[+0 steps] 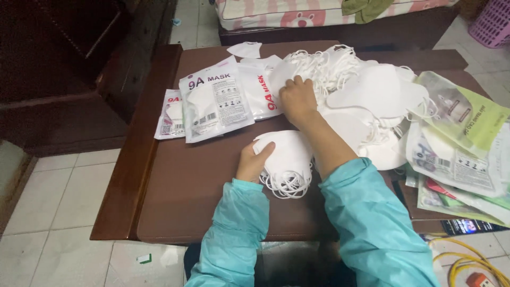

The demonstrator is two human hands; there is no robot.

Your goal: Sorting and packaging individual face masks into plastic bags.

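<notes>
My left hand (251, 162) grips the left edge of a stack of white folded face masks (289, 157) resting on the brown table (186, 196). The stack's ear loops hang out at its near side. Further back, my right hand (297, 100) reaches over the stack and presses its fingers into a large loose heap of white masks (366, 95) with tangled ear loops. Both arms wear teal sleeves.
Sealed white mask packets (215, 98) lie at the table's back left, a smaller one (171, 114) beside them. A pile of empty green and white pouches (462, 149) covers the right side. Yellow cable (467, 263) lies on the tiled floor; a pink basket (494, 24) stands far right.
</notes>
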